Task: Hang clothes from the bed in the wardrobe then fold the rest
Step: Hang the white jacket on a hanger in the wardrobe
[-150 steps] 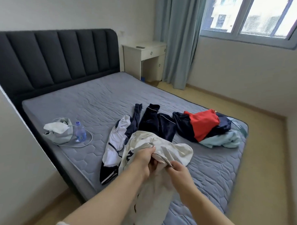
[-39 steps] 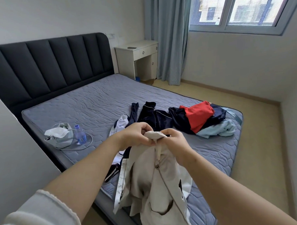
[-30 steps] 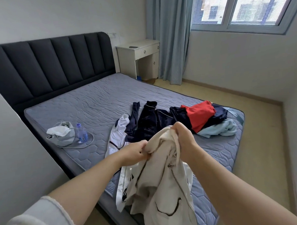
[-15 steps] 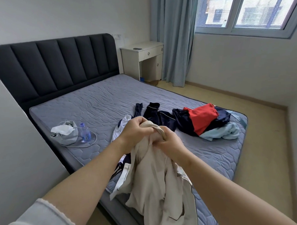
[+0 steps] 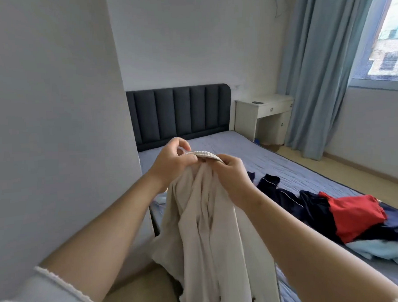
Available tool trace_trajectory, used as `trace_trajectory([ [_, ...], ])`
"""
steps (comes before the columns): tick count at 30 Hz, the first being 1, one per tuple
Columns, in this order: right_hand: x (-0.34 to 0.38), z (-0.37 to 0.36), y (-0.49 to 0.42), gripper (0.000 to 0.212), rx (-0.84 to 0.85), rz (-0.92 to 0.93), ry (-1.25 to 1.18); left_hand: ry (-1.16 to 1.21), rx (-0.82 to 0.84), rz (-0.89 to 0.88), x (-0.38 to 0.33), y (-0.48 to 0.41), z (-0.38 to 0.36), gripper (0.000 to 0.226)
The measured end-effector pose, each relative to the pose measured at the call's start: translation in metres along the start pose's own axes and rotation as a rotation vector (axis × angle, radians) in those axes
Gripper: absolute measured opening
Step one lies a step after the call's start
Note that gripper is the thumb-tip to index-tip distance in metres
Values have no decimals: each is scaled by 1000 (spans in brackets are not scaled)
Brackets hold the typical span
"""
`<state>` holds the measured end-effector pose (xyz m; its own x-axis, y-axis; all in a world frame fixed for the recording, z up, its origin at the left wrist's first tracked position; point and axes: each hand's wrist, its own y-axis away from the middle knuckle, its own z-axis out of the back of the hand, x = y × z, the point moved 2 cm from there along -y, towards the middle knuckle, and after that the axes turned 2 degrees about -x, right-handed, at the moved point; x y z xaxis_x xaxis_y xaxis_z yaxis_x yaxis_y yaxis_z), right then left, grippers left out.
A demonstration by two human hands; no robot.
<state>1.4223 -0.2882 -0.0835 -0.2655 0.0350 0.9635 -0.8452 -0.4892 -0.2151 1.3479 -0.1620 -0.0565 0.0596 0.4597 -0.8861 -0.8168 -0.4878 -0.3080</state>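
A cream jacket (image 5: 210,230) hangs in front of me, held up by its ribbed collar. My left hand (image 5: 171,162) pinches the collar's left end and my right hand (image 5: 234,174) grips its right end. On the grey mattress (image 5: 274,163) to the right lie dark navy clothes (image 5: 286,197), a red garment (image 5: 353,215) and a pale blue one (image 5: 385,252). The wardrobe is out of view.
A white wall panel (image 5: 56,134) fills the left side, close to my left arm. Behind the bed stand a dark padded headboard (image 5: 180,115), a white bedside desk (image 5: 265,118) and blue curtains (image 5: 322,77). Wooden floor (image 5: 344,167) runs along the bed's right side.
My view has swung left and up, so the white panel now fills the left. Both hands have lifted the jacket higher by its collar, which is now stretched between them.
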Motion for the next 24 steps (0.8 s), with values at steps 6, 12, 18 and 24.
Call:
trace_trajectory([
  [6,77,-111,9,27,121,162,-172,-107,-211,1,-6,34,131,19],
  [12,142,-218,54,32,284,306,-315,-128,-449,12,5,106,240,17],
  [18,170,-310,111,32,312,240,-434,-448,-510,443,87,210,331,6],
  [24,187,-406,174,32,495,229,-456,-611,-906,561,112,322,424,31],
])
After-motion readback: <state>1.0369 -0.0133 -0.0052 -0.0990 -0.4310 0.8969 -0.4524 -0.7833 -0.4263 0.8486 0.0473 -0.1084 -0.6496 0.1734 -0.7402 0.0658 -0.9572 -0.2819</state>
